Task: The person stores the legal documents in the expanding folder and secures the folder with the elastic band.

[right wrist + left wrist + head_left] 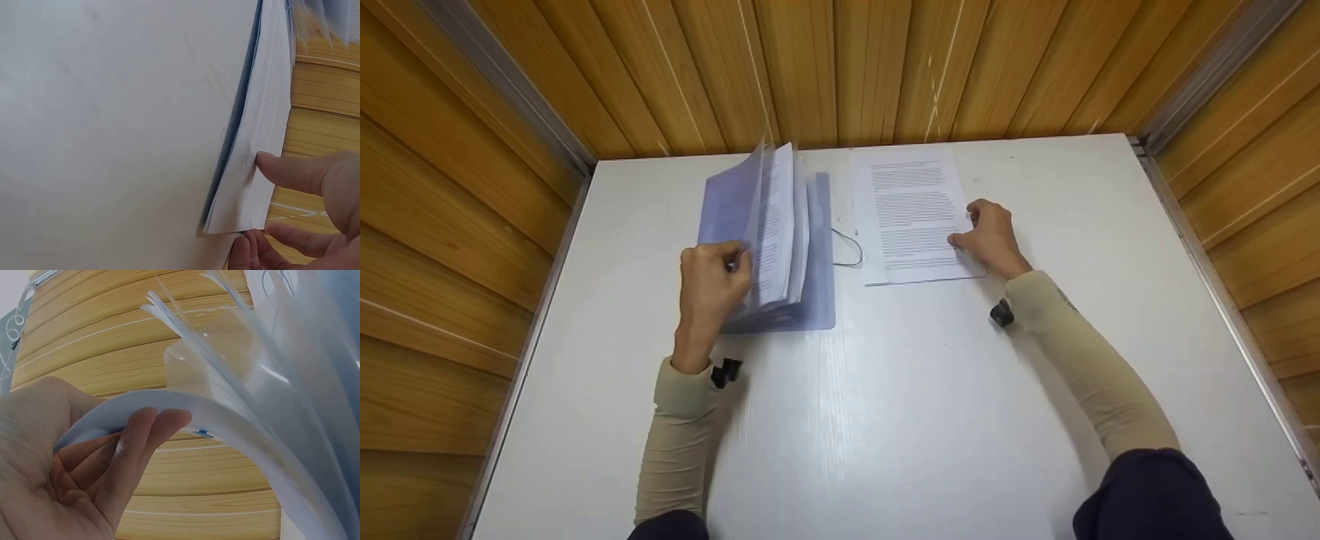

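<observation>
A blue-grey folder (pixel 821 255) with clear plastic sleeves stands partly opened, its leaves fanned upright and printed pages inside. My left hand (pixel 712 281) pinches leaves of it at the near left side. In the left wrist view, the held leaves (pixel 163 400) bend in an arch over the fingers (pixel 132 444), and the thumb is mostly hidden behind them. To the folder's right lies a thin stack of printed paper (pixel 915 217). My right hand (pixel 994 236) holds its right edge, thumb (pixel 287 171) on the printed face and fingertips at the edge below.
An elastic cord loop (pixel 851 251) sticks out from the folder's right side. The white table (pixel 847 420) is bordered by wood-slatted walls (pixel 870 67) at the back and sides. Black wrist cameras (pixel 726 372) sit on both sleeves.
</observation>
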`<state>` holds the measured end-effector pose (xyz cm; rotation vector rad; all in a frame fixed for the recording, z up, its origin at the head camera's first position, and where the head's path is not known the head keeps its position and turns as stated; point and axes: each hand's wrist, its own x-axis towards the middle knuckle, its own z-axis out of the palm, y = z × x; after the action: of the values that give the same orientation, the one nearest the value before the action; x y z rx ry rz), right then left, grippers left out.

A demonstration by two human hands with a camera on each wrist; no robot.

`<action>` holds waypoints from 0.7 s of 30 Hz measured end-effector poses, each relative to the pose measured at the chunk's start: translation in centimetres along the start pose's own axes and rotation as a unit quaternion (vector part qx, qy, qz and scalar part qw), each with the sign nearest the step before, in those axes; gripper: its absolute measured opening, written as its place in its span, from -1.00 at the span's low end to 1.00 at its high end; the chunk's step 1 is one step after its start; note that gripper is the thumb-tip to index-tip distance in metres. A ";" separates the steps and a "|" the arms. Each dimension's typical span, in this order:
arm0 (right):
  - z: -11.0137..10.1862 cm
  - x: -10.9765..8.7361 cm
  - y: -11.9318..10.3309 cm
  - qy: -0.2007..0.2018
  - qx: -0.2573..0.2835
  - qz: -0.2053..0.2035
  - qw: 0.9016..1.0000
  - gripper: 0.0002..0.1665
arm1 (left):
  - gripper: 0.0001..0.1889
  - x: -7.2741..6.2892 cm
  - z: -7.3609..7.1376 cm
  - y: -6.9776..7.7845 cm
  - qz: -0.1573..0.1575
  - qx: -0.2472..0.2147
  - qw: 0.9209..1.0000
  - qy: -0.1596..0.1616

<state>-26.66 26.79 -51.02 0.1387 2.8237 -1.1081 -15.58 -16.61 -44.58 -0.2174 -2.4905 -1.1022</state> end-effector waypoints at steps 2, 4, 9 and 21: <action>0.1 0.1 -0.3 0.004 0.001 0.001 1.000 -0.18 | -0.79 0.0 0.0 0.0 -0.004 0.000 1.000 0.001; 0.1 0.1 -0.5 0.007 0.001 0.003 1.000 -0.17 | -0.79 0.1 0.0 -0.1 -0.007 0.000 1.000 0.002; 0.1 0.2 -0.7 0.002 0.005 0.012 1.000 -0.15 | -0.80 0.1 -0.1 -0.1 -0.007 0.001 1.000 0.002; -0.2 0.2 -1.1 -0.026 0.015 0.039 0.999 -0.08 | -0.80 0.1 -0.3 0.2 -0.012 0.003 1.000 0.001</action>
<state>-27.05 26.15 -50.20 0.2164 2.7312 -1.1220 -15.53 -16.70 -44.28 -0.1843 -2.5002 -1.1043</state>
